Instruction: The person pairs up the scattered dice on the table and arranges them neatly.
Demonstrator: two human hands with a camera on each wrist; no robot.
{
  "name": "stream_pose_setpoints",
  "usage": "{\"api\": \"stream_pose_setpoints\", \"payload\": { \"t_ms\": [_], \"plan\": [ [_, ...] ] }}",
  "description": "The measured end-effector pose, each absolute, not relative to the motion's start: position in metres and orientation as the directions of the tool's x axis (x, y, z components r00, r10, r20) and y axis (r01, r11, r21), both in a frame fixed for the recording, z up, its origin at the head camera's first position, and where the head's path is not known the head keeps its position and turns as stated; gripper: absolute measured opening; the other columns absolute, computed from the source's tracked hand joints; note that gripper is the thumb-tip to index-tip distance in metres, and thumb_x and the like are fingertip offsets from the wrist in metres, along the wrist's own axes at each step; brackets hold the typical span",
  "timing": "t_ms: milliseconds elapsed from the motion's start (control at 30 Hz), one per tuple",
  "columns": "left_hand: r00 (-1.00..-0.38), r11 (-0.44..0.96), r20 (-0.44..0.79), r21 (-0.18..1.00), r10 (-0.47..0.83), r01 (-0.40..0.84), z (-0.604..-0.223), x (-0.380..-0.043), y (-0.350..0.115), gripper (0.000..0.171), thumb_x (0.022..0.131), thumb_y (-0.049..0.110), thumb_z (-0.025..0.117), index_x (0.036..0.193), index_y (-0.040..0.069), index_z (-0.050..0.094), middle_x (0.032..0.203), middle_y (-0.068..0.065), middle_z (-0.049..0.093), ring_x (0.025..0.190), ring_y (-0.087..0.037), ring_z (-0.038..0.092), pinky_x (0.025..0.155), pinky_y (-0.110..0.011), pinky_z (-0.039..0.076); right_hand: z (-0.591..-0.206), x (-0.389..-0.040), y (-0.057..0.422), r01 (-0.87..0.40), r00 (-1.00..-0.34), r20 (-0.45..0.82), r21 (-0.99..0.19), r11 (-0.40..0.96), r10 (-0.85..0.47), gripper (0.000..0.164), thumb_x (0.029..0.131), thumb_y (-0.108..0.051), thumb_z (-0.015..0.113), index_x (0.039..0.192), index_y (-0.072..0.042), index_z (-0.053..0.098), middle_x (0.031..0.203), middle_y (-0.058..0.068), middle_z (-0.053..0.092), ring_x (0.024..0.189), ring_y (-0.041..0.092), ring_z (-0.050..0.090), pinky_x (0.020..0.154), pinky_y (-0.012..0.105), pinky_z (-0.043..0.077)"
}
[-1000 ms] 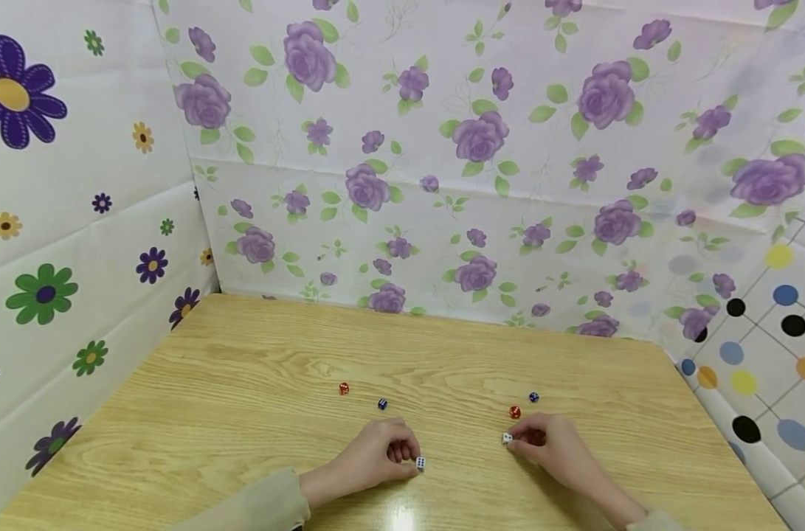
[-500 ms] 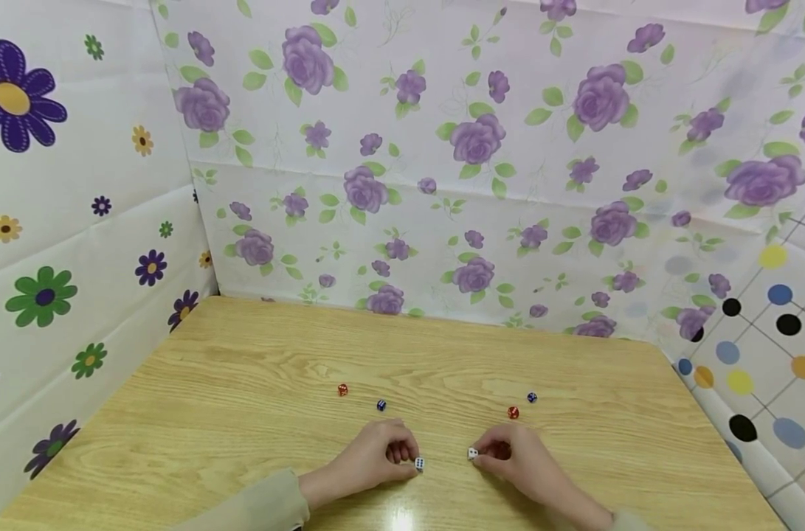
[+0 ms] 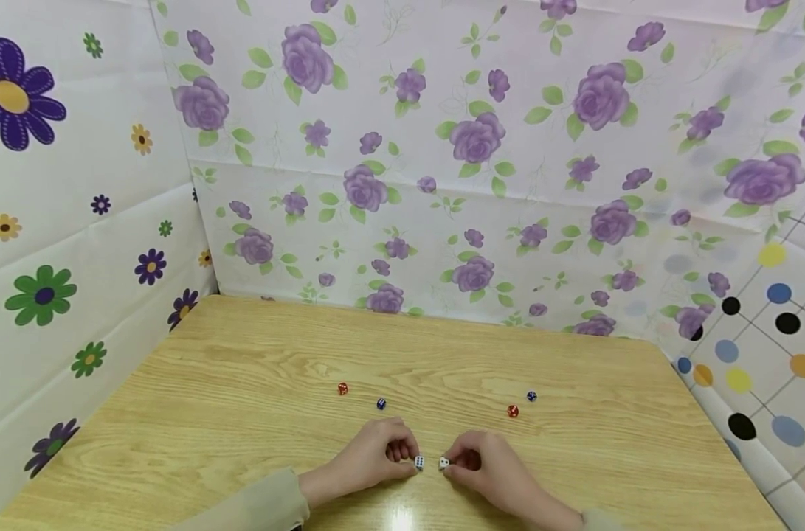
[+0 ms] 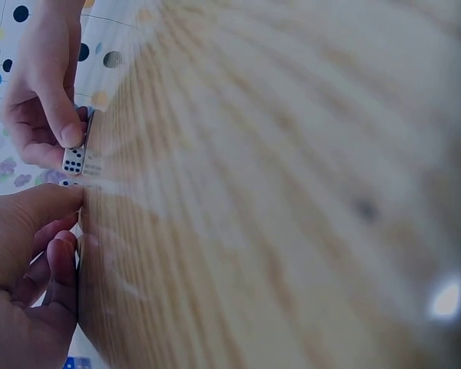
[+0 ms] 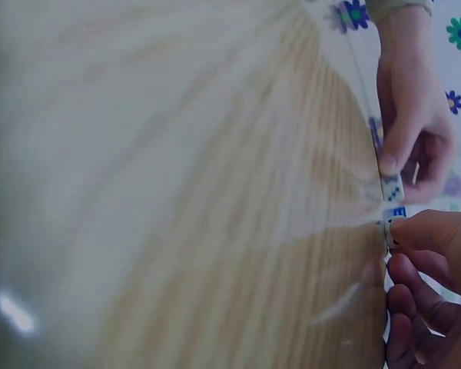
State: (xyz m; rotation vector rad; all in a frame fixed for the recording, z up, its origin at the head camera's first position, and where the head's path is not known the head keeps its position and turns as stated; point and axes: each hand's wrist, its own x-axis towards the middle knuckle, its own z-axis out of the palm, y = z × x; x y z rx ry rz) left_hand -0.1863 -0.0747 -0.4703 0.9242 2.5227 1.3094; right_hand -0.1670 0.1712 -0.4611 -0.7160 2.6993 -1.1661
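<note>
Near the front middle of the table, my left hand (image 3: 378,453) pinches a white die (image 3: 419,462) between thumb and fingers, low at the tabletop. Facing it, my right hand (image 3: 488,468) pinches a second white die (image 3: 444,463). A narrow gap separates the two dice in the head view. The left wrist view shows the right hand's die (image 4: 73,160) with dark pips beyond my left fingertips, while the left hand's own die (image 4: 69,183) is mostly covered. In the right wrist view my thumb partly hides the right hand's die (image 5: 390,233); the left hand's die (image 5: 392,188) is opposite.
Behind the left hand lie a red die (image 3: 343,389) and a blue die (image 3: 381,403). Another red die (image 3: 513,411) and blue die (image 3: 531,396) lie behind the right hand. Flower-patterned cloth (image 3: 402,169) borders the wooden table (image 3: 276,354) at the back.
My right hand has moved left across the table with its white die, drawing close to the left hand's die. The left hand and the red and blue dice have stayed in place.
</note>
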Motion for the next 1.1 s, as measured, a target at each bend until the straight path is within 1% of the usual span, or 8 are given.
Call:
{"api": "stream_pose_setpoints", "payload": {
  "t_ms": [433,833,1100],
  "plan": [
    [-0.794,0.424,0.149,0.78,0.589,0.461,-0.47,-0.186,-0.075,0.012,0.081,0.008,0.08,0.087,0.012,0.071,0.082,0.001,0.062,0.071,0.003,0.053,0.066,-0.015,0.05,-0.467,-0.163,0.154,-0.363,-0.893,0.096,-0.731,0.578,-0.44,0.004,0.085,-0.02,0.077,0.088,-0.021,0.075,0.08,-0.01,0.065,0.068,-0.005,0.053,0.059,0.017,0.047],
    [-0.792,0.425,0.155,0.775,0.59,0.469,-0.466,-0.185,-0.075,0.012,0.08,0.008,0.08,0.087,0.012,0.071,0.082,-0.001,0.062,0.072,0.001,0.053,0.066,-0.014,0.049,-0.471,-0.161,0.149,-0.363,-0.909,0.133,-0.716,0.597,-0.394,0.006,0.084,-0.022,0.078,0.089,-0.022,0.075,0.08,-0.011,0.064,0.065,-0.005,0.05,0.057,0.016,0.043],
    [-0.79,0.423,0.148,0.778,0.594,0.464,-0.466,-0.186,-0.076,0.012,0.08,0.008,0.08,0.086,0.012,0.071,0.081,-0.002,0.062,0.071,0.001,0.053,0.065,-0.014,0.048,-0.469,-0.161,0.149,-0.341,-0.915,0.104,-0.714,0.611,-0.389,0.006,0.085,-0.023,0.077,0.09,-0.023,0.075,0.08,-0.011,0.064,0.065,-0.004,0.049,0.056,0.017,0.043]
  ]
}}
